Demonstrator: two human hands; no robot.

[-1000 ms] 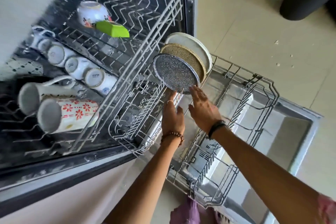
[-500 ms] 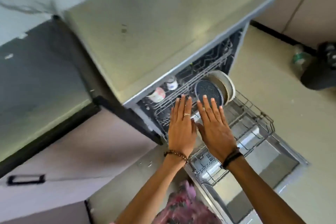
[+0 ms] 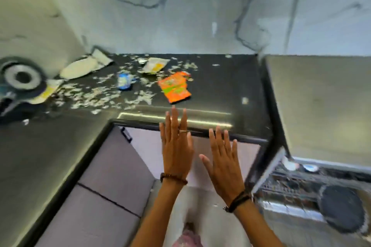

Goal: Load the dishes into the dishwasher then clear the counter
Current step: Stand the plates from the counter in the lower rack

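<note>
Fingers (image 3: 174, 118) straight, spread, holding nothing, both hands over desk (image 3: 220, 86) edge. We judge dishwasher (image 3: 313, 186) loaded; wrappers (image 3: 174, 87), scraps (image 3: 96, 94) left.

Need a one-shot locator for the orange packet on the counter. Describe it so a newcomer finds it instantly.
Start at the dark counter under the marbled wall, strewn with pale scraps. The orange packet lies flat near its front edge, just beyond the left hand, right of a small blue wrapper. It is the only bright orange-and-green item there; the other wrappers are white or yellowish.
</note>
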